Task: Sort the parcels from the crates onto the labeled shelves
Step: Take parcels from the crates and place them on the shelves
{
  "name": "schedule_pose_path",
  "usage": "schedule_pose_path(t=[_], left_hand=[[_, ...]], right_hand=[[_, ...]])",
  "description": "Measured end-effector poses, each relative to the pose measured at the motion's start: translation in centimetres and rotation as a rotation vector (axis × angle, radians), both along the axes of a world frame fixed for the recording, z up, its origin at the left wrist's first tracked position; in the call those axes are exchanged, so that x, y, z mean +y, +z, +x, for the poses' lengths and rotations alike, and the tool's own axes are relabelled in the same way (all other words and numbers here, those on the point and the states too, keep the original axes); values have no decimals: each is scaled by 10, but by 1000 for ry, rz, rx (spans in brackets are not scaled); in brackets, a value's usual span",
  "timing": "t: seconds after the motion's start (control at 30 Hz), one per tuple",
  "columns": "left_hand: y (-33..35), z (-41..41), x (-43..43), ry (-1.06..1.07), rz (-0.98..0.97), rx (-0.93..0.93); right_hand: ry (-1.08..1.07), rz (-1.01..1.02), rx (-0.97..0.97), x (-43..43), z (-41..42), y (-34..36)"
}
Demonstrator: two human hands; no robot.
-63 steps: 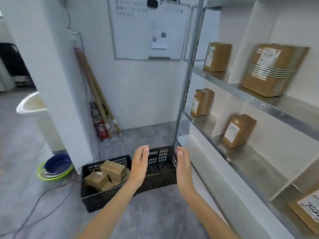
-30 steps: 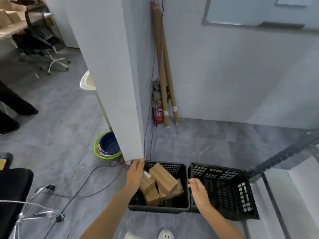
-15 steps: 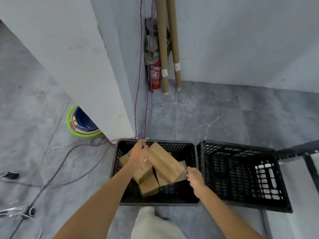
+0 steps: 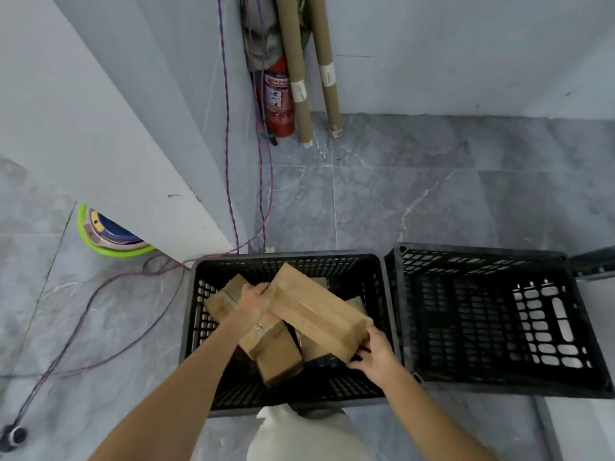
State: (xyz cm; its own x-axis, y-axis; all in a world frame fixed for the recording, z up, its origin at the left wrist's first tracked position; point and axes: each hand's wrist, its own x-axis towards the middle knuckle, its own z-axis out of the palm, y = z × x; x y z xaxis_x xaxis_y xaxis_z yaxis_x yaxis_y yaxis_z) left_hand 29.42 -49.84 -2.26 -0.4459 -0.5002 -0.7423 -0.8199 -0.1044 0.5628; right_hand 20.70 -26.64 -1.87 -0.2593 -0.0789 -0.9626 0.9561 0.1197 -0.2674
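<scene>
A black crate (image 4: 286, 258) of slotted plastic stands on the grey tiled floor (image 4: 416, 194) at the 6 o'clock side of the view, and a long parcel (image 4: 316, 311) in brown paper lies slantwise on top of its load, running from about 11 o'clock to 4 o'clock inside the crate. The hands are apart, one at each end of this parcel: the left hand (image 4: 254, 302) curls its fingers on the 10 o'clock end, and the right hand (image 4: 376, 352) grips the 4 o'clock end, with fingers reaching beneath it. Smaller parcels (image 4: 278, 356) lie tumbled under and beside the long one, still in the crate. A second crate (image 4: 482, 253) of the same kind stands touching the first at its 3 o'clock side. At 12 o'clock, in the wall corner, a red fire extinguisher (image 4: 279, 101) stands beside two leaning cardboard tubes (image 4: 296, 71). Red and blue cables (image 4: 229, 128) hang down the corner and trail across the floor towards 8 o'clock. A white pillar (image 4: 100, 128) fills the 10 o'clock area, and stacked basins (image 4: 109, 236), green outermost, show at its foot. A light trouser leg (image 4: 299, 434) shows at 6 o'clock.
</scene>
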Motion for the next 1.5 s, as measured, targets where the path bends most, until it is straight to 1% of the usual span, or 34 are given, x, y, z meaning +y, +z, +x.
schedule_pose_path(t=[0.03, 0.1, 0.17, 0.23, 0.3, 0.33, 0.5, 0.6, 0.7, 0.77, 0.8, 0.87, 0.93, 1.0, 1.03, 1.1, 1.17, 1.23, 1.27, 1.33, 1.43, 1.5], left_hand=[[15, 4, 2, -26, -2, -8], [49, 7, 4, 1, 3, -6], [97, 8, 8, 46, 41, 46], [144, 5, 9, 184, 143, 112], [210, -7, 13, 340, 276, 142], [245, -13, 15, 366, 316, 147], [408, -29, 28, 190, 458, 184], [499, -49, 22, 151, 499, 290], [577, -76, 24, 35, 543, 418], [627, -93, 32, -47, 533, 506], [646, -100, 36, -86, 527, 555], [683, -113, 51, -200, 510, 658], [712, -121, 72, -320, 451, 751], [731, -130, 95, -426, 358, 854], [739, -134, 109, -476, 334, 894], [752, -142, 141, -599, 301, 945], [759, -149, 173, -737, 196, 985], [764, -157, 204, -815, 102, 1025], [767, -160, 220, -843, 89, 1037], [773, -163, 250, -918, 137, 1039], [786, -163, 291, -1005, 340, 1001], [792, -164, 316, -1024, 379, 960]], right_hand=[[-21, -12, 4, 4, -2, 17], [-39, 11, 42, 7, -9, 61], [-54, 19, 98, 10, -20, 112], [-42, 35, 161, 9, -34, 171], [-59, 35, 270, 11, -47, 234], [-73, 20, 332, 12, -54, 266], [-52, -95, 604, 30, -74, 429], [-64, -190, 747, 44, -89, 521], [-92, -262, 914, 58, -103, 607], [-139, -300, 1008, 72, -109, 655], [-152, -302, 1046, 81, -111, 676], [-161, -242, 1134, 104, -113, 713], [-164, -126, 1206, 129, -112, 746], [-154, -15, 1231, 156, -108, 775], [-161, 9, 1233, 171, -106, 785], [-217, 9, 1217, 204, -99, 801], [-296, -16, 1186, 239, -90, 812], [-374, -39, 1161, 273, -81, 817], [-390, -41, 1169, 287, -75, 818], [-373, 5, 1202, 315, -65, 811], [-428, 85, 1245, 351, -51, 801], [-464, 137, 1285, 371, -41, 798]])
